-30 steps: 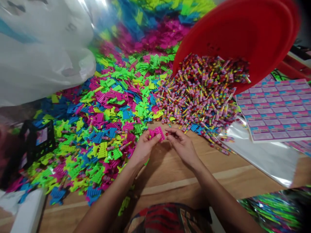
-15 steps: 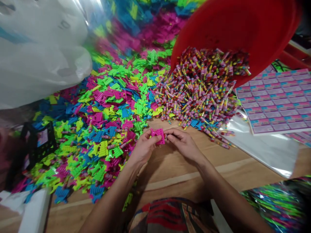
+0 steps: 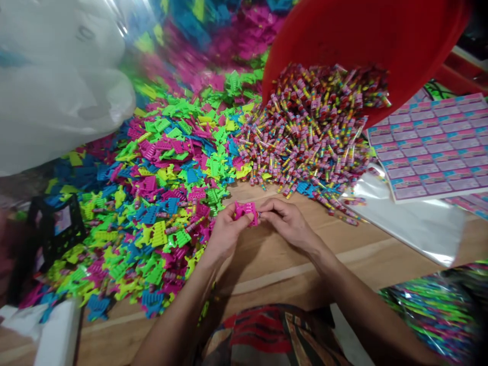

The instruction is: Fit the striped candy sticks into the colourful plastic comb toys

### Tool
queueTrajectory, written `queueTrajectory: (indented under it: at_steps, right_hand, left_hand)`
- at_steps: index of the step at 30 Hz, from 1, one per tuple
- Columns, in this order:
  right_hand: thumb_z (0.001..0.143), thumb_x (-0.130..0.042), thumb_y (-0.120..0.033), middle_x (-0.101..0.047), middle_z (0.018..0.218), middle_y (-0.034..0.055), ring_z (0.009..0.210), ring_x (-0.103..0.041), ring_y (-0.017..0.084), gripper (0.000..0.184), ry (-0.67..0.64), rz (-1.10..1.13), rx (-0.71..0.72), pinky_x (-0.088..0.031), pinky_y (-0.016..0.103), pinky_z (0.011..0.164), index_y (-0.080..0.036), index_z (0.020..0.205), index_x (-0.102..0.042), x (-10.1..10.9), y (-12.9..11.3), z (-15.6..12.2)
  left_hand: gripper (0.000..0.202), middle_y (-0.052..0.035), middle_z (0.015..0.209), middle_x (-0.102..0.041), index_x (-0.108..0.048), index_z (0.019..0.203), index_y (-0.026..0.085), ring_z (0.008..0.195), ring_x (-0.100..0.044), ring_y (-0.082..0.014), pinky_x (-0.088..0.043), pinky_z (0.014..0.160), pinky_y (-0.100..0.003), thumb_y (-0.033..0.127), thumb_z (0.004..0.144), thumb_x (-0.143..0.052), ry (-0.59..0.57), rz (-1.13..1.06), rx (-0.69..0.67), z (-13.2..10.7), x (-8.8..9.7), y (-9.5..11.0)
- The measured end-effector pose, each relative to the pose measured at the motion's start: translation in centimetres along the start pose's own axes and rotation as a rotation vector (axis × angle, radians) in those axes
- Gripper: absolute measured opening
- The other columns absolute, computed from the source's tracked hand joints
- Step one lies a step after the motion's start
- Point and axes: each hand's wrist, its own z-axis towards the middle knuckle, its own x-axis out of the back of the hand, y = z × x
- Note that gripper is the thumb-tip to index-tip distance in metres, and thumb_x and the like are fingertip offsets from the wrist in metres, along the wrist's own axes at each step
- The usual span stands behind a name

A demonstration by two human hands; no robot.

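Observation:
Between the thumb and fingers of my left hand (image 3: 225, 231) is a pink plastic toy piece (image 3: 247, 209) with ridged slots. My right hand (image 3: 286, 223) pinches at the toy's right edge. A small dark-and-reddish bit shows at its fingertips, mostly hidden, too small to name. Left of my hands spreads a heap of similar plastic pieces (image 3: 158, 234) in green, pink, blue and yellow. Beyond my right hand lies a pile of small wrapped candy tubes (image 3: 305, 137), pink with multicoloured contents.
A tipped red tub (image 3: 343, 35) spills the tubes. Printed label sheets (image 3: 438, 147) and clear plastic bags (image 3: 415, 218) lie at right. A filled bag (image 3: 430, 310) sits lower right. At left are a black basket (image 3: 61, 223) and a large white plastic sack (image 3: 57, 91).
The pink piece stays in my left hand, and my right fingertips have come a little closer against its edge. The view has shifted slightly.

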Motion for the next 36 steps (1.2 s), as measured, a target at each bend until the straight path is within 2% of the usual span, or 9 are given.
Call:
queueTrajectory:
  at_steps: [6,12,15,19,22,27,31,34,36]
  right_hand:
    - [0.099,-0.057,-0.029,-0.068,0.086,0.002,0.08,-0.063,0.016,0.013,0.0,-0.027,0.061,-0.048,0.028,0.073,-0.02,0.098,-0.068,-0.1,-0.5,-0.2]
    - [0.099,-0.052,-0.019,-0.067,0.087,0.0042,0.082,-0.063,0.017,0.014,-0.053,-0.33,0.195,-0.047,0.029,0.075,-0.019,0.093,-0.065,-0.3,-0.7,-0.2]
    - [0.1,-0.053,-0.019,-0.068,0.089,0.0037,0.084,-0.064,0.017,0.013,-0.076,-0.295,0.17,-0.049,0.028,0.076,-0.02,0.098,-0.066,-1.0,-1.3,-0.3]
    - [0.101,-0.055,-0.027,-0.07,0.102,0.0056,0.094,-0.067,0.018,0.016,-0.206,-0.285,0.184,-0.051,0.029,0.083,-0.022,0.109,-0.068,-0.4,-2.2,-0.1]
    - [0.101,-0.055,-0.027,-0.069,0.114,0.0084,0.105,-0.065,0.021,0.021,-0.116,-0.451,0.146,-0.05,0.033,0.092,-0.021,0.117,-0.067,2.5,-1.2,0.4]
    - [0.098,-0.048,-0.017,-0.069,0.111,0.0139,0.103,-0.063,0.028,0.024,0.02,-0.87,0.092,-0.049,0.042,0.09,-0.017,0.102,-0.071,8.1,3.1,1.9]
    - [0.097,-0.046,-0.013,-0.068,0.1,0.0143,0.097,-0.059,0.028,0.026,-0.063,-1.051,0.063,-0.046,0.041,0.086,-0.016,0.096,-0.071,8.4,5.4,2.7]
    - [0.096,-0.042,-0.008,-0.064,0.098,0.0143,0.094,-0.058,0.026,0.029,-0.096,-1.071,0.05,-0.046,0.037,0.084,-0.015,0.096,-0.07,7.3,5.7,2.4]
    - [0.095,-0.04,-0.006,-0.062,0.099,0.0138,0.097,-0.057,0.025,0.031,-0.119,-1.07,0.028,-0.045,0.035,0.085,-0.015,0.097,-0.069,6.8,5.6,2.0]
  left_hand:
    - [0.039,-0.0011,0.075,-0.07,-0.069,0.085,0.014,0.065,-0.063,-0.0137,-0.049,0.073,-0.029,0.029,0.057,-0.091,-0.075,-0.177,0.202,-0.3,-0.3,0.4]
    - [0.026,-0.0001,0.075,-0.068,-0.066,0.083,0.016,0.072,-0.061,-0.0138,-0.047,0.079,-0.027,0.032,0.069,-0.082,0.117,0.105,-0.069,-1.0,-0.9,-0.3]
    - [0.026,-0.0014,0.08,-0.07,-0.066,0.086,0.016,0.075,-0.062,-0.0151,-0.048,0.079,-0.028,0.034,0.072,-0.079,0.115,0.219,-0.048,-1.7,-0.6,0.5]
    - [0.037,-0.002,0.08,-0.07,-0.068,0.094,0.017,0.07,-0.062,-0.016,-0.049,0.067,-0.026,0.041,0.07,-0.081,0.117,0.474,0.038,-3.8,2.2,4.3]
    - [0.058,-0.0006,0.079,-0.069,-0.065,0.117,0.024,0.066,-0.063,-0.0188,-0.044,0.055,-0.025,0.052,0.069,-0.079,0.22,0.755,0.017,-5.9,6.1,8.8]
    - [0.067,-0.0054,0.123,-0.069,-0.066,0.118,0.028,0.098,-0.067,-0.0343,-0.053,0.076,-0.042,0.071,0.067,-0.068,0.43,1.29,-0.049,-8.0,10.4,14.0]
    - [0.056,-0.0073,0.115,-0.072,-0.068,0.114,0.022,0.101,-0.067,-0.0301,-0.052,0.087,-0.041,0.065,0.079,-0.061,0.358,1.264,-0.22,-5.1,8.6,13.7]
    - [0.04,-0.0086,0.107,-0.074,-0.069,0.111,0.019,0.094,-0.069,-0.0258,-0.052,0.083,-0.035,0.049,0.088,-0.057,0.158,1.313,-0.275,0.1,6.4,12.5]
    - [0.029,-0.0102,0.106,-0.073,-0.069,0.11,0.017,0.096,-0.068,-0.0249,-0.05,0.084,-0.033,0.034,0.091,-0.056,0.175,1.492,-0.273,4.1,5.5,11.8]
